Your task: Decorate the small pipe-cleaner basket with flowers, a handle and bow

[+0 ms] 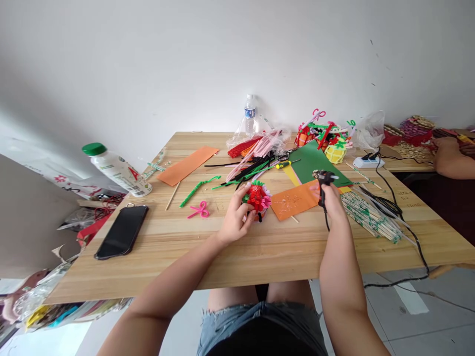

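My left hand (237, 215) is closed around the left side of a small red pipe-cleaner craft (259, 198) with green, pink and purple parts. In my right hand (331, 198) is a black hot glue gun (322, 185), held upright with its cord hanging down. Beneath the gun lies an orange card (293, 201) with strands of what looks like dried glue on it. Left of the craft are a pink pipe-cleaner bow (200, 209) and a twisted green pipe cleaner (195, 192).
Loose pipe cleaners (256, 158) and a green sheet (319, 163) lie behind. Wrapped sticks (371, 217) and a power strip (369, 162) are right, near a co-worker's arm (452, 158). A phone (122, 232) and white bottle (118, 170) are left. Finished crafts (326, 136) stand at the wall.
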{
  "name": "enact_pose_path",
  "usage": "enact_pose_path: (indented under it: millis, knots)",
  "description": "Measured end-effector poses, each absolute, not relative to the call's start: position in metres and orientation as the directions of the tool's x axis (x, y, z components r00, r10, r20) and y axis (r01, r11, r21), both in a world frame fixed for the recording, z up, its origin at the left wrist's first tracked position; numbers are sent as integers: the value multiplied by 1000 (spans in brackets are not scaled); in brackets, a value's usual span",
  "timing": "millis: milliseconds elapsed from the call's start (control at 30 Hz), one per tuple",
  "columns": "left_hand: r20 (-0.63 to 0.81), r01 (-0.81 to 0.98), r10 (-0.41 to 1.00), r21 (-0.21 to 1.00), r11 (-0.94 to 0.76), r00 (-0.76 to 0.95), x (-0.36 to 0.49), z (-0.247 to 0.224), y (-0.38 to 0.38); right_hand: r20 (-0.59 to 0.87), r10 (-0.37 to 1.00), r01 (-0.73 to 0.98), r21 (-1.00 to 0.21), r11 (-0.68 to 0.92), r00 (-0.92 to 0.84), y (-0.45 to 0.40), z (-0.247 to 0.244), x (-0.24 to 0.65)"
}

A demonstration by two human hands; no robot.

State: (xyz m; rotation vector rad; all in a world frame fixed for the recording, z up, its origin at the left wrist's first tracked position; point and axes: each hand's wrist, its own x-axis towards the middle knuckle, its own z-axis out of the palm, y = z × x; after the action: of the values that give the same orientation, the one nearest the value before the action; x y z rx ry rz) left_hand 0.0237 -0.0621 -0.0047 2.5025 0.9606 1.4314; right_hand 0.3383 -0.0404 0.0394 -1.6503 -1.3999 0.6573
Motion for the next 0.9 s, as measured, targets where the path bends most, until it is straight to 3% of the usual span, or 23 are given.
enact_pose_path:
  millis: [100,167,267,367,633,900]
  knots:
    - [741,466,570,388,-795,355,24,-5,-62,140,988,164,-978,129,58,-61,56,333]
    - [746,458,568,394,-797,348,24,-5,-62,121,982,59,-990,131,-147,-79,66,329]
    - [740,462,581,407,-788,339,25,-4,-62,19,892,37,-999,40,-451,-98,76,320]
    - [735,466,588,412,-783,338,26,-4,-62,-29,771,59,-998,11,-636,-104,78,308]
    - [737,461,579,402,-791,350,25,-5,-61,-24,783,189,-975,120,-622,-99,75,276]
    - [725,476,588,399,-784,360,26,-5,-60,-61,845,292,-949,115,-531,-100,80,261]
